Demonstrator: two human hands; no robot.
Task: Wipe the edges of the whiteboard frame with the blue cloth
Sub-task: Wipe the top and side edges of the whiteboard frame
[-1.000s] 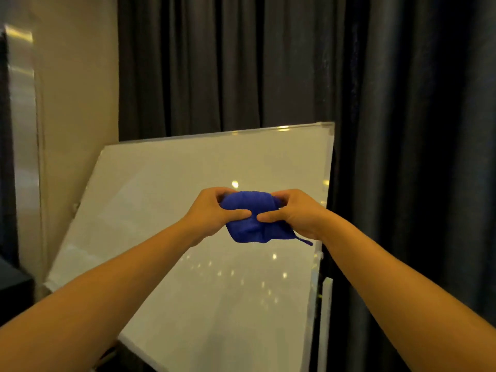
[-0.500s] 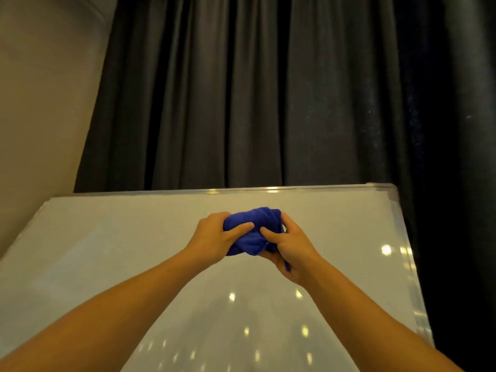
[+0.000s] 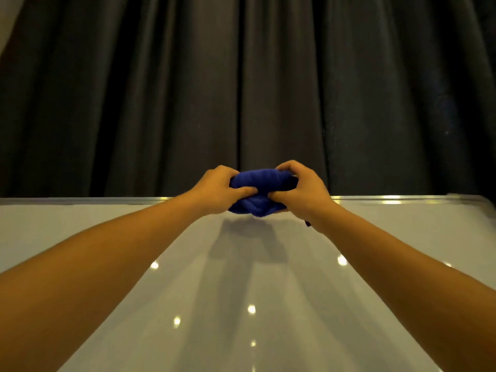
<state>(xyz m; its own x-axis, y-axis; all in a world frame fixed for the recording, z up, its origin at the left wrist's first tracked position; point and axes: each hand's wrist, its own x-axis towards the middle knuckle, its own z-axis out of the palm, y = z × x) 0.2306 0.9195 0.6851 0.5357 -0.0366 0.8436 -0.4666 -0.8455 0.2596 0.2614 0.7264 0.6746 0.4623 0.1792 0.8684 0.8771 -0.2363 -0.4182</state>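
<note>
A: Where does the person have the blue cloth [image 3: 259, 193] at this moment?

B: Bunched into a wad at the centre of the frame, right at the middle of the top edge of the whiteboard frame [image 3: 80, 201]. Whether it touches the rail cannot be told; the wad hides that stretch.

A: And the hands?

B: Both closed on it. The left hand [image 3: 216, 190] clamps the wad's left end, thumb pressed across the front. The right hand [image 3: 302, 191] does the same on the right end, fingers curled over the top. So 2 hands pinching 1 cloth, thumbs nearly meeting.

A: What would make this step go well?

B: Likely the person is setting up the wad before the first pass. A good wipe would want a fold of cloth wrapped over the rail, covering its front and its top together, not just dabbed on the board face [image 3: 241, 291]. Then a steady run toward the corner at the right of the frame [image 3: 480, 198], with even pressure.

A: Any risk?

B: A small tail of cloth hangs below the right wrist [image 3: 308, 224]; tucking it in would keep it from dragging. The board seems to lean back toward the dark curtain [image 3: 241, 89], so a hard push could shift it.
</note>
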